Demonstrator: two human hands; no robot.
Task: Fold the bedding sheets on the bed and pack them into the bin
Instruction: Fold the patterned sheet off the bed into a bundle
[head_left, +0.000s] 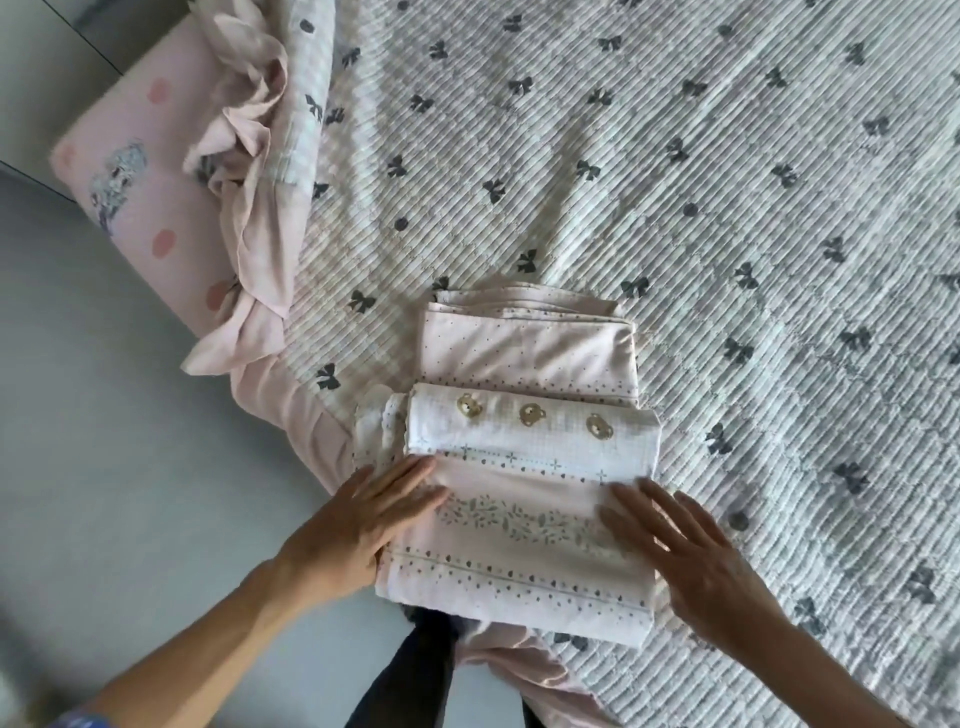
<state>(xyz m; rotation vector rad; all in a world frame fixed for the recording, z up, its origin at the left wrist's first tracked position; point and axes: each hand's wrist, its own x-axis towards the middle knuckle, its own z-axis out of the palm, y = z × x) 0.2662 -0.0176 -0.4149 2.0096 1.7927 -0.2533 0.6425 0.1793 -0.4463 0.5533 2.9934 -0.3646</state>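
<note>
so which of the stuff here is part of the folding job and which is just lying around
Part of the job:
- folded pink sheet, both hands flat on it: left hand, right hand
- folded white bear-print cloth
- folded pink dotted sheet
- crumpled pink sheet, still unfolded

Just lying about:
- bow-print quilt
- pink pillow

No bin is in view.

No readable text (only printed patterns) anywhere

bed (727, 260): ribbed white quilt with dark bows | near edge: stack of folded sheets (524, 467) | far left corner: crumpled pink sheet (249, 171), beside pink pillow (140, 171)
</note>
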